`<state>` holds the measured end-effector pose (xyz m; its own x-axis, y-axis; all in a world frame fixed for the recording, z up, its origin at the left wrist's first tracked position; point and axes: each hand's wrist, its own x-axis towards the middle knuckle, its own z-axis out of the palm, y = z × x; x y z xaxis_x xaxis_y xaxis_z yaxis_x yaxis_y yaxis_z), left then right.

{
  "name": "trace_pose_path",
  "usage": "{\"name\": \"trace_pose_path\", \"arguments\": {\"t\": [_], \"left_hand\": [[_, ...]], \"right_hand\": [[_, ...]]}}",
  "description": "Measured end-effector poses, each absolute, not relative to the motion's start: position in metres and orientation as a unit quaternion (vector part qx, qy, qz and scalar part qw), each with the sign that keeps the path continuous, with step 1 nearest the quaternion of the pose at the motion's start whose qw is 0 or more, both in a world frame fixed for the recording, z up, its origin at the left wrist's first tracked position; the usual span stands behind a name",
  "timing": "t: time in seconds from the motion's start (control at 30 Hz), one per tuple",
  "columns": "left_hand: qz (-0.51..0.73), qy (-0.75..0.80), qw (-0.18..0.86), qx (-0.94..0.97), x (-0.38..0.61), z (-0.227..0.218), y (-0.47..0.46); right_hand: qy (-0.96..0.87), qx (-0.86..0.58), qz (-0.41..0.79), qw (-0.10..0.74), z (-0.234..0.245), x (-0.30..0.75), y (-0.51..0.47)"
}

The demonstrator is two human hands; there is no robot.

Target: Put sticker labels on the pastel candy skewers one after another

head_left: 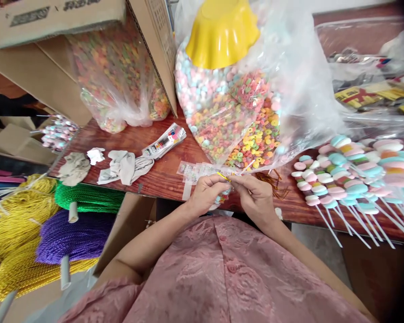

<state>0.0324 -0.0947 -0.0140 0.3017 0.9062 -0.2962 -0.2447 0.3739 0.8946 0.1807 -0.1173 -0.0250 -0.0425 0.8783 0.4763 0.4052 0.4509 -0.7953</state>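
At the table's front edge, my left hand (204,194) and my right hand (256,195) meet in front of my body, fingertips pinched close together. Between them shows a short gold twist tie (223,176), gripped at both sides. Under my left fingers hangs a wrapped bundle of pastel candy (221,198), mostly hidden by the hand. Just right of my right hand lie loose gold-brown twist ties (275,181). Small printed clear wrappers (195,172) lie on the table behind my left hand.
Large bags of ring candy (256,139) and a yellow bowl (224,33) stand behind my hands. Candy skewers (353,175) are piled right, sticks over the edge. Gloves (126,167), a cardboard box (158,49) and rope bundles (76,235) are left.
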Motion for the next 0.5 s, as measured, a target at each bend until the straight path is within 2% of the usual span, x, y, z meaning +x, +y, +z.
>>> {"name": "trace_pose_path", "arguments": {"t": [0.27, 0.37, 0.43, 0.5], "left_hand": [[0.408, 0.433, 0.729, 0.34, 0.025, -0.016, -0.088], [0.421, 0.431, 0.708, 0.368, 0.025, -0.016, -0.087], [0.432, 0.428, 0.69, 0.393, 0.026, -0.015, -0.086], [0.435, 0.421, 0.671, 0.428, 0.027, -0.012, -0.086]], "right_hand": [[-0.656, -0.479, 0.258, 0.523, -0.028, 0.177, -0.112], [-0.607, -0.493, 0.268, 0.562, -0.033, 0.174, -0.12], [-0.555, -0.513, 0.302, 0.581, -0.035, 0.173, -0.126], [-0.493, -0.529, 0.39, 0.57, -0.034, 0.172, -0.128]]}}
